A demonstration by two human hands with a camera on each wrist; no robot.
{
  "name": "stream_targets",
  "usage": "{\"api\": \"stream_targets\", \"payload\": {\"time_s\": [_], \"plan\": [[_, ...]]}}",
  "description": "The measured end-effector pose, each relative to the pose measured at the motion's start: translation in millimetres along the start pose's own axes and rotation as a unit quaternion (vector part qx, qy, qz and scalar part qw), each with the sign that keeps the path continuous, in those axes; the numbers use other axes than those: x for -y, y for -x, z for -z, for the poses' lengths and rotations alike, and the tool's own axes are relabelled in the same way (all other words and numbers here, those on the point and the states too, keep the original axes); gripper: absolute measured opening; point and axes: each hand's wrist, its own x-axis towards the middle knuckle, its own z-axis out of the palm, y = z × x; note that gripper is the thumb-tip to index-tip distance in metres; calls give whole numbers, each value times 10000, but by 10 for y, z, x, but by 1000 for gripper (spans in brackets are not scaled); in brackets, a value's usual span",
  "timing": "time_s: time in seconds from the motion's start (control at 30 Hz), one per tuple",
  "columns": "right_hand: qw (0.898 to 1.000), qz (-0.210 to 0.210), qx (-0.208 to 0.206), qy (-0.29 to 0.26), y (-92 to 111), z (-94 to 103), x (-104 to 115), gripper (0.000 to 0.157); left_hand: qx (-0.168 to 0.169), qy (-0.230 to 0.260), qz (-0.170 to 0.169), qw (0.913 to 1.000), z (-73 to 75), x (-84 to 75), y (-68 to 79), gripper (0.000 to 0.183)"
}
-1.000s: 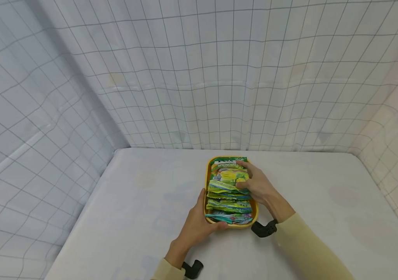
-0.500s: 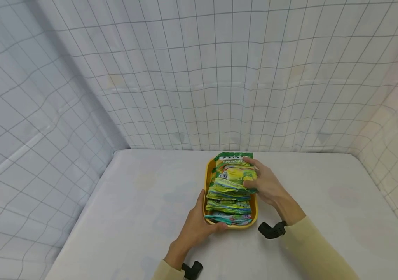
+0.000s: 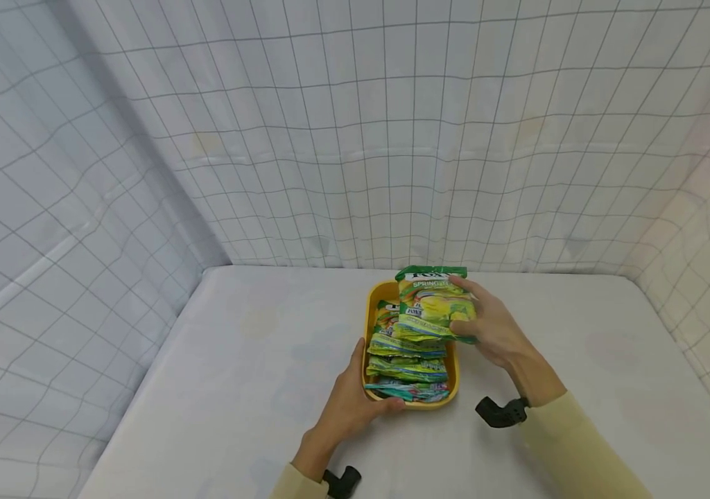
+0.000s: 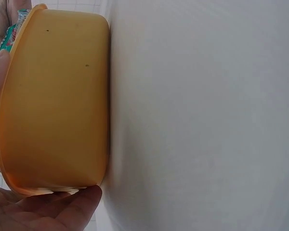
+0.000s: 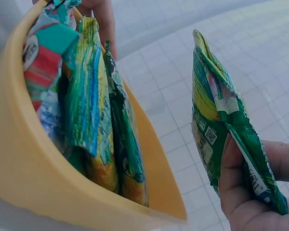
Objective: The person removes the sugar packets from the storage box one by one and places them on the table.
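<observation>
A green and yellow candy packet (image 3: 435, 305) marked FOX'S is pinched by my right hand (image 3: 494, 326) along its right edge, above the right part of a yellow tub (image 3: 453, 374). In the right wrist view the packet (image 5: 216, 110) hangs apart from the tub, with thumb and fingers on both its faces. My left hand (image 3: 350, 395) grips the tub's near left corner. Its thumb lies on the near rim and its fingers lie against the left wall. Several more packets (image 3: 408, 369) stand in the tub, the nearest one teal and red (image 5: 45, 62).
The tub stands on a white table (image 3: 255, 388). White grid-patterned sheets (image 3: 355, 173) rise behind it and on both sides. Each wrist carries a black camera mount (image 3: 501, 412).
My right hand has drawn the front-facing packet up and to the right, away from the others, uncovering another packet behind it. The left hand and the tub have stayed put.
</observation>
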Motion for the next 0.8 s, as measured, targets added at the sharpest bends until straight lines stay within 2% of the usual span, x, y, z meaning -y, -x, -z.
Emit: {"api": "stream_targets", "payload": {"time_s": [0.27, 0.53, 0.8], "plan": [[9999, 31, 15, -103, 43, 86, -1, 96, -25, -9, 287, 9996, 33, 29, 71, 130], [9995, 257, 74, -190, 177, 339, -7, 95, 45, -118, 287, 9995, 26, 17, 48, 131], [9994, 229, -140, -227, 230, 585, 17, 96, 35, -141, 233, 9996, 21, 9, -2, 132]]}}
